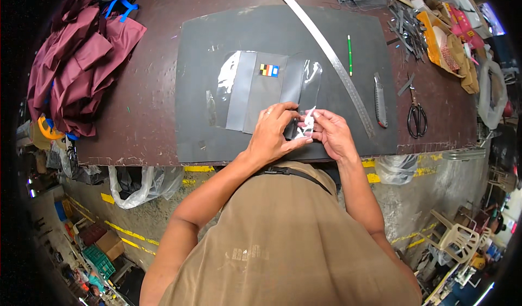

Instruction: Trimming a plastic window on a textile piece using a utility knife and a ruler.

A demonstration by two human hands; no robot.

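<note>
A clear plastic sleeve (pixel 228 80) holding a dark grey piece with lighter grey stripes (pixel 269 96) and a small multicoloured label (pixel 268 70) lies on a large dark grey mat (pixel 206 39). My left hand (pixel 272 132) rests on the near edge of the grey piece, fingers bent. My right hand (pixel 333 134) pinches a small crumpled strip of white and clear film (pixel 308 124) at the sleeve's near right corner. Both hands meet at that corner.
A long metal ruler (pixel 331 61), green pen (pixel 349 53), utility knife (pixel 380 100) and black scissors (pixel 417 115) lie right of the sleeve. Maroon fabric (pixel 81 61) is piled at the left. Grey cut pieces and boxes crowd the far right. The brown table's edge (pixel 141 156) is near me.
</note>
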